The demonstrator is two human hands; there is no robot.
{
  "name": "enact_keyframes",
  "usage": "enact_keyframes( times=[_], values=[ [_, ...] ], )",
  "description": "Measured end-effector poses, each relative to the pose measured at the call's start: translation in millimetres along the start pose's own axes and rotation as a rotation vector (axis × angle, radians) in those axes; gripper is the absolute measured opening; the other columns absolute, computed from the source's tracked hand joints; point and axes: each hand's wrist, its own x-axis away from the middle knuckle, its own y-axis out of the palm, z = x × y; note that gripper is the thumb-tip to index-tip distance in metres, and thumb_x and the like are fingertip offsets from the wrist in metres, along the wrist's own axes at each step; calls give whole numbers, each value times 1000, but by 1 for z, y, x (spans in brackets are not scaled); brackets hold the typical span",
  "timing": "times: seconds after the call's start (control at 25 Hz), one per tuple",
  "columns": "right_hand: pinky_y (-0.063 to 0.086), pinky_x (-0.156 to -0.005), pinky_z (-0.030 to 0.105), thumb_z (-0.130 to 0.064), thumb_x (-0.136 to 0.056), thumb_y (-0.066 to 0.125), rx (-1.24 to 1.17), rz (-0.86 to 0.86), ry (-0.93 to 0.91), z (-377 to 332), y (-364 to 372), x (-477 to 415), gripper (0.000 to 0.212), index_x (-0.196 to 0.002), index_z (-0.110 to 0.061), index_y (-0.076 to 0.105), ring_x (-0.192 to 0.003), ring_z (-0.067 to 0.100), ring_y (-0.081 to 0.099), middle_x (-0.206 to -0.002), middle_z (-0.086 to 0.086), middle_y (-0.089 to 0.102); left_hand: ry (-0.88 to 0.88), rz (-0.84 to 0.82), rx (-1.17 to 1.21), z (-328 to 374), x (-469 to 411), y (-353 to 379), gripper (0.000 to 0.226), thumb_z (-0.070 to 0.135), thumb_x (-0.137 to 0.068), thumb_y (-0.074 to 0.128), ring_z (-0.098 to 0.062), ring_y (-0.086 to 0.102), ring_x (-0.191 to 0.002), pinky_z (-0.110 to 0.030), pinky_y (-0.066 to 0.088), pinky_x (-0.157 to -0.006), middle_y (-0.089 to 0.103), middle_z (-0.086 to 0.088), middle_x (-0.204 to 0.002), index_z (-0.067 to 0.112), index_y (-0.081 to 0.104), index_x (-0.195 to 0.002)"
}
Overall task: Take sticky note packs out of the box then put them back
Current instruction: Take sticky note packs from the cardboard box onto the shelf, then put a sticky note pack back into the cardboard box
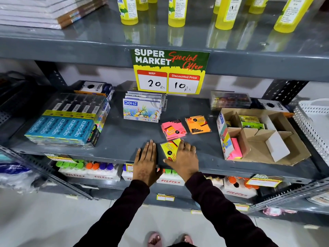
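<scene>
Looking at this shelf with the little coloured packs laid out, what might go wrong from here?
The yellow sticky note pack under the right hand lies close to the front edge of the grey metal shelf; a careless push might tip it to the floor. The brown cardboard divider box has loose, bent partitions, so returned packs may snag or land in the wrong slot. The pink sticky note pack and orange sticky note pack lie loose and could be knocked.

Three sticky note packs are lying out on the shelf: one pink, one orange, one yellow. One cardboard box is sitting at the right. Two hands, left and right, are reaching in. Four yellow bottles are standing on the far shelf above.
</scene>
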Motion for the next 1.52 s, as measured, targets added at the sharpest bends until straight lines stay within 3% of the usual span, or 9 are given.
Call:
enact_keyframes(
  times=[0.24,0.44,0.52,0.72,0.92,1.08,1.24,1.36,1.52],
  values=[
    [33,-112,43,-57,-78,63,42,45,18,7,-18,4,104,-149,5,18,-126,36,46,-134,24,51,-34,-38,-11,9,0,-3,91,45,-85,54,-25,7,-146,-44,9,-120,7,-15,-159,2,3,-146],
    [44,-100,47,-47,-64,79,-142,375,150,66,-69,29,104,-141,8,36,-118,40,54,-126,28,58,0,-34,10,23,1,-1,88,40,-86,55,-29,9,-146,-43,10,-120,6,-17,-158,0,3,-145],
    [44,-99,48,-45,-64,81,-160,426,249,101,-85,34,104,-141,8,35,-117,41,54,-125,30,58,-5,-35,-8,26,-3,-2,90,39,-86,57,-30,9,-146,-43,10,-120,6,-20,-158,-1,3,-145],
    [39,-100,49,-48,-70,79,-132,432,497,183,-98,25,103,-141,10,33,-116,44,53,-122,36,58,14,-64,-85,31,-7,0,101,46,-83,63,-32,6,-145,-45,11,-120,5,-22,-157,-3,-1,-144],
    [47,-95,42,-37,-79,75,-437,372,475,216,-88,-6,69,-131,0,48,-115,37,61,-122,24,66,15,-61,-68,32,-8,-1,103,49,-80,66,-33,9,-145,-46,11,-119,7,-23,-157,-2,3,-145],
    [46,-103,43,-37,-84,70,-581,348,502,224,-74,-14,67,-137,-3,46,-121,33,58,-126,20,65,23,-60,-63,32,-8,-1,107,51,-77,69,-34,11,-145,-47,14,-119,9,-23,-156,-3,5,-144],
    [32,-114,47,-34,-96,56,-433,254,496,226,-55,-15,58,-142,-3,39,-139,38,34,-147,22,43,18,-51,-85,32,-8,1,106,54,-80,63,-33,9,-145,-45,13,-120,7,-22,-157,-2,0,-145],
    [31,-113,49,-29,-101,45,-333,192,493,221,-58,-14,47,-138,0,42,-140,40,28,-148,23,40,13,-51,-99,31,-8,2,106,55,-81,60,-32,7,-145,-44,11,-119,6,-21,-157,-1,-3,-145],
    [39,-103,49,-22,-101,43,-247,447,466,183,-88,-13,39,-132,1,49,-123,46,45,-131,33,50,10,-51,-99,32,-8,3,104,51,-82,62,-33,7,-145,-45,11,-119,6,-22,-157,-2,-3,-144]
  ],
)
